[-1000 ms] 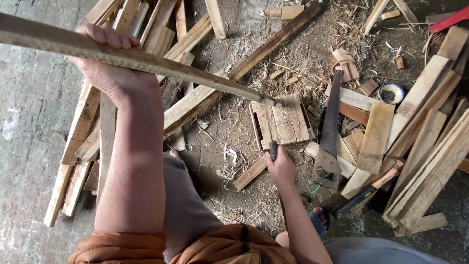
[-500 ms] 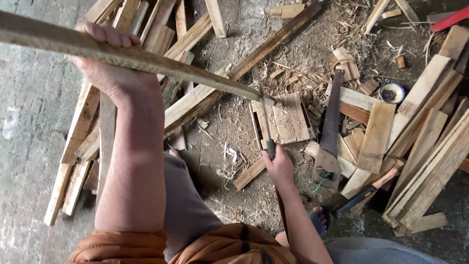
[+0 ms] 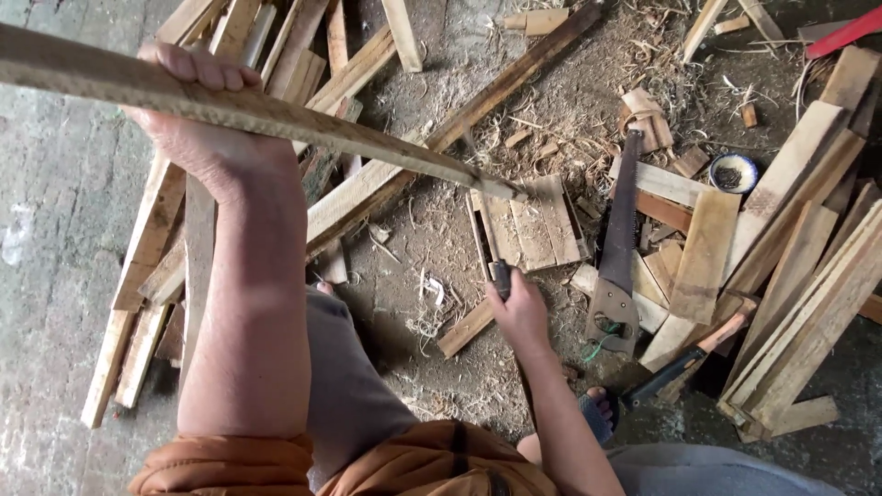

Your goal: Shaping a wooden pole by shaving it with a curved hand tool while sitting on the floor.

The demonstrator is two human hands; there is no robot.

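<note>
1. We see the left hand [image 3: 197, 110] up high at the left, its grip closed round a long wooden stick [image 3: 303, 129] that slants down to the right.
2. The stick's thin tip comes down on a small slatted wooden board [image 3: 537, 225] lying flat on the floor [image 3: 55, 230].
3. Lower down, the right hand [image 3: 519, 308] has its grip shut on a dark tool handle [image 3: 501, 276]; the blade runs up along the board's left edge, too thin for us to make out clearly.
4. Just right of the board lies a hand saw [image 3: 620, 248], handle toward us, resting on planks.
5. Near the saw, a hammer [image 3: 694, 354] with a wooden handle lies beside a sandalled foot [image 3: 597, 413].
6. A small round bowl [image 3: 733, 172] sits among scraps at the upper right.
7. Loose planks [image 3: 799, 276] are piled right and left, with sawdust and shavings across the floor.
</note>
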